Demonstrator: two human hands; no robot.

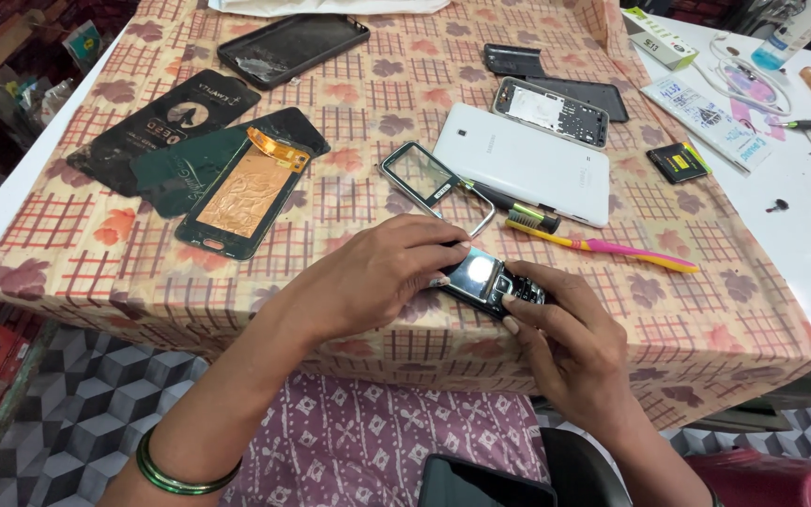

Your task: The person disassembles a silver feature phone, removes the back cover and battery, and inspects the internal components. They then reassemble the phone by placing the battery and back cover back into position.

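Observation:
A small black keypad phone point(492, 282) lies near the table's front edge. My left hand point(377, 277) covers its upper end, fingertips pressed on the screen part. From the lower right, my right hand point(565, 338) grips the keypad end. Just beyond the phone lie a silver phone front frame point(421, 176), a dark screwdriver with a green band point(518, 206) and a yellow and pink toothbrush point(612, 249). A white tablet back cover point(526, 163) sits behind them.
A patterned cloth point(349, 103) covers the table. At left lie dark phone panels point(175, 122), one with copper foil point(248, 190). A black case point(293, 45), a metal phone frame point(549, 111) and a small battery point(678, 161) lie farther back. A dark phone point(481, 483) rests on my lap.

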